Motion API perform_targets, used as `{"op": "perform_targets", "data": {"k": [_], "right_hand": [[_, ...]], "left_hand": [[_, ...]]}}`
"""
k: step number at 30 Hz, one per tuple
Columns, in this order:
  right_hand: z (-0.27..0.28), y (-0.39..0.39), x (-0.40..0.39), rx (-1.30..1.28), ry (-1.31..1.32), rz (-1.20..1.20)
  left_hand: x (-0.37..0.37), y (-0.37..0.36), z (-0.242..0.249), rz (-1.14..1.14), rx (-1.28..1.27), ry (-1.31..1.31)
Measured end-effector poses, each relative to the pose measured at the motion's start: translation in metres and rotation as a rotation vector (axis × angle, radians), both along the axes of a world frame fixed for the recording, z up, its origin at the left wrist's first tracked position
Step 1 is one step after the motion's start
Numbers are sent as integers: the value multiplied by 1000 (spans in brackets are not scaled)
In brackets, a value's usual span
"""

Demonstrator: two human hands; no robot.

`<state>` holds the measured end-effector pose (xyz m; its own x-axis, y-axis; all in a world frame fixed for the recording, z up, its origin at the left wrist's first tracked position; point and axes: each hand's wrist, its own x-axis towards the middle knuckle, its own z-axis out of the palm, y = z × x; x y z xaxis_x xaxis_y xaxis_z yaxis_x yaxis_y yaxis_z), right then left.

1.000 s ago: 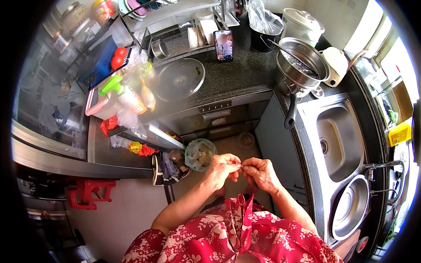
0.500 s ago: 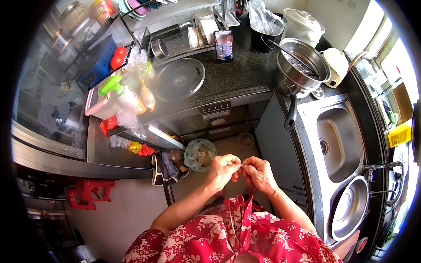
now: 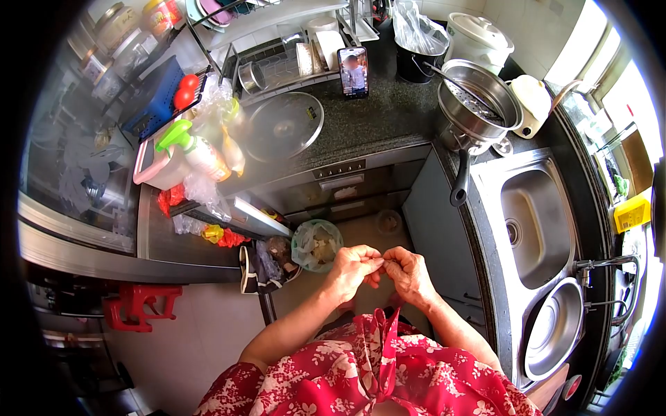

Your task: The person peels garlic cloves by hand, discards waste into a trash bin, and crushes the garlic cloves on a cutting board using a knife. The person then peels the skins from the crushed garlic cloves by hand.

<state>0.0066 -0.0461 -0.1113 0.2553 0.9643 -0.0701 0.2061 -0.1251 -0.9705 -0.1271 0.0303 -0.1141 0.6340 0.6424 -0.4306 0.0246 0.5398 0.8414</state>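
My left hand (image 3: 354,272) and my right hand (image 3: 409,274) meet in front of my body, fingertips pinched together and touching. Whatever sits between the fingertips, if anything, is too small to make out. Below them is the red floral garment (image 3: 305,367) I wear, with a red ribbon bow (image 3: 386,326) at its front. Just beyond my left hand, a bin lined with a thin bag (image 3: 317,245) stands on the floor and holds pale scraps.
A sink (image 3: 531,229) and metal basin (image 3: 553,329) lie right. On the dark counter are a phone (image 3: 354,72), a steel pot (image 3: 480,100) and a glass lid (image 3: 285,127). A spray bottle (image 3: 203,154) stands left, above a red stool (image 3: 141,306).
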Motion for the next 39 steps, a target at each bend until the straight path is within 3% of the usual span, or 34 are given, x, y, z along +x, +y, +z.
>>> {"op": "perform_targets", "data": {"k": [10, 12, 21, 39], "right_hand": [[3, 2, 6, -79, 226, 11], [10, 3, 7, -181, 544, -42], [3, 10, 17, -26, 1018, -101], [-8, 15, 19, -38, 925, -131]], "left_hand": [[-3, 9, -3, -21, -234, -114], [-2, 12, -4, -10, -277, -149], [-2, 24, -5, -21, -415, -373], [-6, 33, -4, 113, -436, -502]]}}
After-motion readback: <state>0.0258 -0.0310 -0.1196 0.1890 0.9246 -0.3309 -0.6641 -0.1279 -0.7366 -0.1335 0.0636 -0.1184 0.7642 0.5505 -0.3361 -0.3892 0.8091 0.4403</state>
